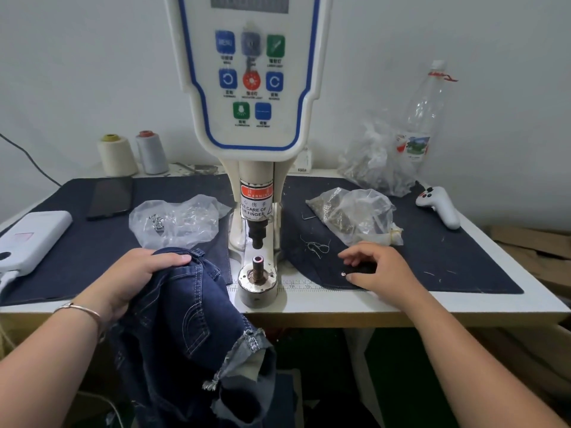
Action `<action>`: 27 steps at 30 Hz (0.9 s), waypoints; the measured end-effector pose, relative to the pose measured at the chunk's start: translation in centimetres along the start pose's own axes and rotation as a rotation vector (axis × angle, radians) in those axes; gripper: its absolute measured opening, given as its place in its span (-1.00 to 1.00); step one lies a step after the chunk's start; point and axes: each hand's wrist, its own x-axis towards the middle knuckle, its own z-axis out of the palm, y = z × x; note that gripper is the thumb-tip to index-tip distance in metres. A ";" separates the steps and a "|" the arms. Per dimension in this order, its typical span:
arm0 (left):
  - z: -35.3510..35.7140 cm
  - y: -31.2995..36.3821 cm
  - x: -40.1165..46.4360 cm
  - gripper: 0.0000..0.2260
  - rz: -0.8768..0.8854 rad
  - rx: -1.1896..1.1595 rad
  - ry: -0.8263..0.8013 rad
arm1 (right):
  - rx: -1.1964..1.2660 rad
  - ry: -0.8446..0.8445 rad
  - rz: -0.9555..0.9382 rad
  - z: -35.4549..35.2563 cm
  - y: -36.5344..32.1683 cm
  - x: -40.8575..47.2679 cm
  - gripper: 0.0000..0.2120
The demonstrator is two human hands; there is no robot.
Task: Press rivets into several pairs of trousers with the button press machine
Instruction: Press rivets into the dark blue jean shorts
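The white button press machine (251, 88) stands at the table's middle, its black punch (257, 234) above the round lower die (258, 263). My left hand (139, 273) grips a bunched pair of dark blue jeans (191, 329) at the table's front edge, left of the die; the legs hang down off the table. My right hand (375, 267) hovers over the dark cloth to the right of the die, fingers spread and bent, with a small silver rivet (343, 274) lying by the thumb tip. I cannot tell if the fingers touch it.
A clear bag of metal parts (176, 220) lies left of the machine; two more bags (355, 216) and a plastic bottle (423, 112) are on the right. A phone (111, 197), a white power bank (31, 239), thread cones (117, 156) and a white controller (438, 203) lie around.
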 end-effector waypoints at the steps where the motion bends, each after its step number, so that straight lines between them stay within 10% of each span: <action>1: 0.0 0.0 0.0 -0.80 -0.003 -0.002 0.002 | -0.009 0.006 -0.005 0.0 0.0 0.0 -0.64; 12: -0.1 -0.1 0.1 -0.46 0.002 0.007 -0.023 | -0.156 0.059 -0.033 0.6 0.1 0.1 -0.80; 27: 0.0 0.1 -0.1 -0.79 0.005 -0.011 -0.023 | 0.291 0.254 -0.159 3.5 -4.6 -0.2 -0.87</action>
